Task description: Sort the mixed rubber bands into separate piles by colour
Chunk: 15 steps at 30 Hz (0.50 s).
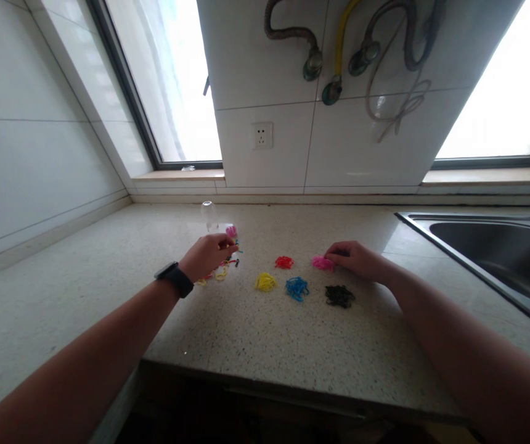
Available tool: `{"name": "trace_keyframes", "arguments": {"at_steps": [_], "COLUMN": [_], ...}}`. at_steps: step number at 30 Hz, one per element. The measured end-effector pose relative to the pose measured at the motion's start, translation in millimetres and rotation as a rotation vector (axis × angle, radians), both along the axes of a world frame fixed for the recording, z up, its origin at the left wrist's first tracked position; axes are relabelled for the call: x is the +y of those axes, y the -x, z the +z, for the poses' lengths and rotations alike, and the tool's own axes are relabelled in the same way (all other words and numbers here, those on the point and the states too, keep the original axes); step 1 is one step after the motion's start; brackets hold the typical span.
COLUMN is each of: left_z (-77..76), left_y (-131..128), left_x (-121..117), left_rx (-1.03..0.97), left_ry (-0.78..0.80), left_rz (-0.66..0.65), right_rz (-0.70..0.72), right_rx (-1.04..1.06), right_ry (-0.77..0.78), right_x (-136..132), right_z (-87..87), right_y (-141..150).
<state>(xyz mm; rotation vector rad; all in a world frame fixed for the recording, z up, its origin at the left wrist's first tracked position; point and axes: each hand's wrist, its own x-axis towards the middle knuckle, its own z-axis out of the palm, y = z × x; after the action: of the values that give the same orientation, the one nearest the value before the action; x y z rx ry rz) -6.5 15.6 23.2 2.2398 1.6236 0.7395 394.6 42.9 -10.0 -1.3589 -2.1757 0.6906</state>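
Note:
My left hand [210,254], wearing a dark wrist watch [175,277], reaches over loose mixed-colour bands, probably small rubber bands [221,273]. Its fingers are drawn together; anything between them is too small to make out. My right hand [354,260] has its fingertips bent together at the edge of a pink pile of bands [322,263]; whether a band is pinched there is hidden. Around it lie a red pile [284,263], a yellow pile [265,282], a blue pile [297,288] and a black pile [339,296], each of one colour.
Behind my left hand stand a clear plastic container [209,217] and a small pink object [231,230]. A steel sink [491,246] is set in at the right. The speckled counter [246,339] ends at a front edge; the tiled wall carries a socket [262,135] and pipes.

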Motion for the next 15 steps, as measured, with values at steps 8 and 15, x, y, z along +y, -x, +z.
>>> {"name": "trace_keyframes", "arguments": {"at_steps": [8,15], "left_z": [0.6,-8.1], "left_y": [-68,-106], "left_x": [-45,-68], "left_rx": [-0.079,-0.020], "left_ry": [-0.151,-0.158], "left_rz": [-0.245,-0.377], "right_rz": [0.000,0.010], "right_rx": [-0.001,0.009], "right_ry": [0.019,0.020], "right_x": [4,6], "right_z": [-4.0,-5.3], "right_y": [-1,2]}}
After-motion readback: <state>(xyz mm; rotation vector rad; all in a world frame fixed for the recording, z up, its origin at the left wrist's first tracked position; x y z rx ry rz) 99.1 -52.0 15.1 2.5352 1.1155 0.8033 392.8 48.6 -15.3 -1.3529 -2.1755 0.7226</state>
